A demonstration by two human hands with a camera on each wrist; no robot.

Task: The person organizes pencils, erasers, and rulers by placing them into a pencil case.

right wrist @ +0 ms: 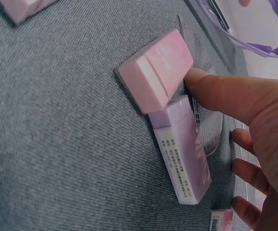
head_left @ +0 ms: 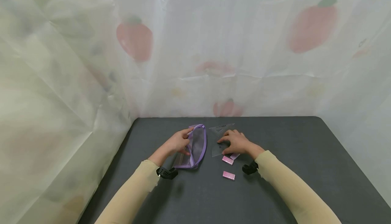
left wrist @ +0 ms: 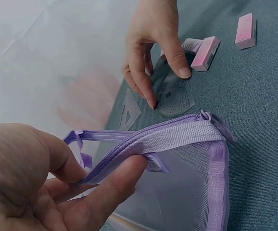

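A purple mesh zip pouch [head_left: 197, 146] lies on the dark grey table [head_left: 305, 156]. My left hand [head_left: 187, 136] pinches its zipper edge [left wrist: 144, 139] between thumb and fingers and lifts that edge. Just right of the pouch, my right hand [head_left: 225, 141] sets its thumb and fingertips on opposite edges of a clear protractor [left wrist: 177, 98] lying flat on the table. A clear set square [left wrist: 128, 114] lies beside it. A pink eraser [right wrist: 156, 72] and a lilac eraser [right wrist: 184, 154] lie against my right thumb [right wrist: 225, 96].
A second pink eraser [head_left: 228, 175] lies alone nearer to me. White sheeting printed with red fruit [head_left: 134, 40] hangs behind and to both sides of the table. Bare table surface stretches to the right [head_left: 320, 183] and towards me.
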